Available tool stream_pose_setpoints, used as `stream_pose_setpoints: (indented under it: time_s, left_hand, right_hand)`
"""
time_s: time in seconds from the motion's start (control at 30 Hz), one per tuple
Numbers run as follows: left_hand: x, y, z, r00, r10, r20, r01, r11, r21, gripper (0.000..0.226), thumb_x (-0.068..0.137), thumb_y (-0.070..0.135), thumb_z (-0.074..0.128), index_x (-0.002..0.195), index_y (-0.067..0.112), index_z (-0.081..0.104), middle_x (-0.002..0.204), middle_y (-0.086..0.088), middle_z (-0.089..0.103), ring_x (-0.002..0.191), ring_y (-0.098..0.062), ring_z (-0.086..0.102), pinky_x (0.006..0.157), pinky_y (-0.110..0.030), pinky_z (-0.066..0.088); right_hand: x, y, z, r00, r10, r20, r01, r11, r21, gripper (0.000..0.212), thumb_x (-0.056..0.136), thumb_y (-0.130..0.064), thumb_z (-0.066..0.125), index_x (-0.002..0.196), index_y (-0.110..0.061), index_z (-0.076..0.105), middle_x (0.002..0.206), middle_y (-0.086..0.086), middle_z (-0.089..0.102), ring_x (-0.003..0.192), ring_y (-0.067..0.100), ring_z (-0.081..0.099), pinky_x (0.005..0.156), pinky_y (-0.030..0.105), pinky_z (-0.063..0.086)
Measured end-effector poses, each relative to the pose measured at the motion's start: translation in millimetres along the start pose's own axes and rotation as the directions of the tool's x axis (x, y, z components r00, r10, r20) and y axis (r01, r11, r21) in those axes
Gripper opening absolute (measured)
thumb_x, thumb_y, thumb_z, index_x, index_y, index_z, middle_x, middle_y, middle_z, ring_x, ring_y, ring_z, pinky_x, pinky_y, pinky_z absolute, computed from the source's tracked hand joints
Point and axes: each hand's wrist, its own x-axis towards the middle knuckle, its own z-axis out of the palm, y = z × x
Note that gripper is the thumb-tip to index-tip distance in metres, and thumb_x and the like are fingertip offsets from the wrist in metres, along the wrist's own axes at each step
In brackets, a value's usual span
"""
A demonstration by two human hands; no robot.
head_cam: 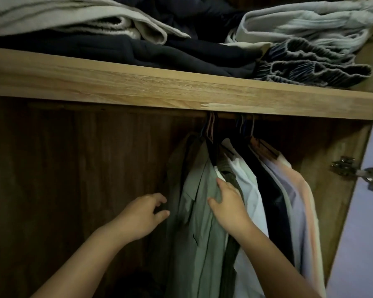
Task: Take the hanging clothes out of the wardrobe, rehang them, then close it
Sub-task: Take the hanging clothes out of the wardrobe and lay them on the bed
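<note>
A wooden shelf [181, 91] runs across the top of the open wardrobe [73, 179], loaded with folded clothes: pale grey fabric [63, 16] at the left, dark navy pieces [138, 52] in the middle, light blue cloth [306, 22] and a ruffled dark item [310, 65] at the right. A metal hinge [357, 172] sits on the right side panel. Under the shelf the hanging clothes crowd the right half of the rail [224, 115] on their hangers [211, 127] — a green shirt [194, 211] at the left, then a white shirt [248, 190], a dark garment [271, 201] and a pale peach one [299, 186]. The left half of the space shows only the dark back panel.

The left hand [142, 214] reaches in from below, fingers loosely curled and holding nothing, just beside the green shirt's left edge. The right hand [226, 201] lies on the green shirt — fingers extended and pressed against the cloth, between it and the white shirt.
</note>
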Motion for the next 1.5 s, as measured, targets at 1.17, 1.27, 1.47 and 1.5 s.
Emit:
stream_pose_setpoints:
  time_s: [1.17, 1.27, 1.47, 1.5]
  left_hand:
    - [82.9, -32.7, -33.8, 0.951, 0.147, -0.272, -0.203, 0.961, -0.191, 0.024, 0.094, 0.014, 0.048, 0.117, 0.016, 0.057, 0.105, 0.004, 0.057, 0.093, -0.012, 0.056, 0.071, -0.01, 0.038]
    - [84.4, -39.2, -30.3, 0.952, 0.154, -0.263, -0.207, 0.96, -0.188, 0.023, 0.094, 0.013, 0.049, 0.115, 0.016, 0.058, 0.106, 0.001, 0.059, 0.088, -0.009, 0.055, 0.068, -0.009, 0.038]
    - [83.0, -41.1, -24.6, 0.95, 0.149, -0.276, -0.213, 0.953, -0.217, 0.021, 0.093, 0.012, 0.05, 0.112, 0.015, 0.06, 0.101, 0.003, 0.058, 0.09, -0.013, 0.057, 0.07, -0.013, 0.04]
    - [82.2, -42.2, -24.5, 0.949, 0.15, -0.278, -0.214, 0.953, -0.216, 0.021, 0.093, 0.011, 0.05, 0.111, 0.016, 0.06, 0.1, 0.003, 0.059, 0.089, -0.013, 0.058, 0.07, -0.014, 0.04]
  right_hand:
    - [57.3, -37.0, 18.3, 0.993, 0.119, 0.014, -0.039, 0.216, 0.976, 0.047, 0.079, 0.019, 0.029, 0.101, -0.008, 0.06, 0.081, 0.009, 0.069, 0.074, 0.022, 0.068, 0.064, 0.031, 0.057]
    - [56.0, -34.6, 18.7, 0.992, 0.123, 0.013, -0.039, 0.215, 0.976, 0.047, 0.079, 0.019, 0.029, 0.1, -0.009, 0.06, 0.081, 0.01, 0.069, 0.073, 0.022, 0.068, 0.064, 0.032, 0.057]
    - [57.4, -40.1, 23.2, 0.987, 0.152, -0.049, 0.021, 0.178, 0.984, 0.049, 0.079, 0.019, 0.028, 0.1, -0.01, 0.061, 0.085, 0.01, 0.069, 0.076, 0.022, 0.068, 0.065, 0.032, 0.058]
    - [53.9, -38.6, 26.5, 0.987, 0.15, -0.053, 0.026, 0.182, 0.983, 0.049, 0.079, 0.019, 0.028, 0.099, -0.01, 0.061, 0.086, 0.01, 0.068, 0.077, 0.022, 0.068, 0.065, 0.033, 0.058]
